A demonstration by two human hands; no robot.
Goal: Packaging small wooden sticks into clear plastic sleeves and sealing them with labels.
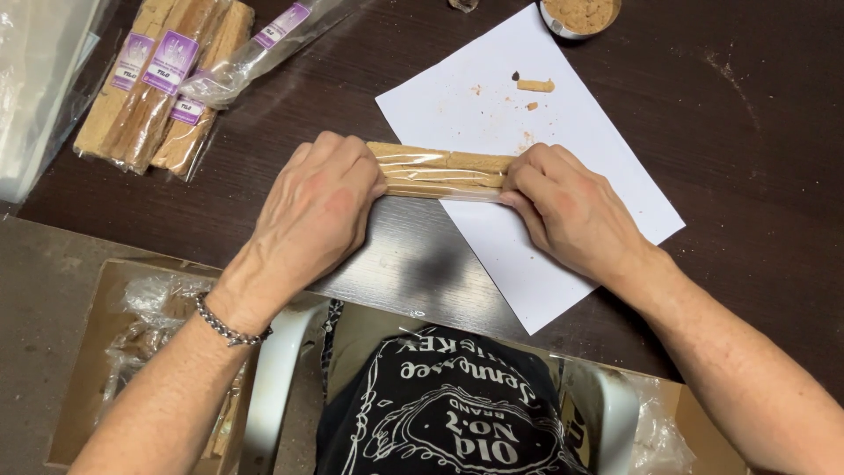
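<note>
— Dark wood, that table [756,176], nearly black, and it fills most of what you can see from where I stand. What's lying on it?

— Biggest thing is a white sheet of paper [563,220], set at a slant, right of the middle. On the floor at the near left there's a brown cardboard box [88,369] with crumpled clear plastic inside.

— And the far left corner?

— A pile of wrapped bars [158,88], tan, in clear film with small purple labels, well apart from the hands. At the far edge, a round tin [580,16] of brown crumbly stuff, partly cut off from view.

— So what is the person actually holding?

— A long tan bar in clear wrap [444,171], lying crosswise on the table at the near left corner of the paper, between both hands. The left hand [316,211] is curled over its left end, fingers bent down and closed round it, thumb tucked beside the wrap. There's a metal bracelet [230,330] on that wrist.

— And the other?

— The right hand [571,211] pinches the right end, fingers folded tight onto the film.

— Anything smaller?

— A short broken piece [535,85] of the same tan stuff on the far part of the paper, with crumbs around it.
</note>
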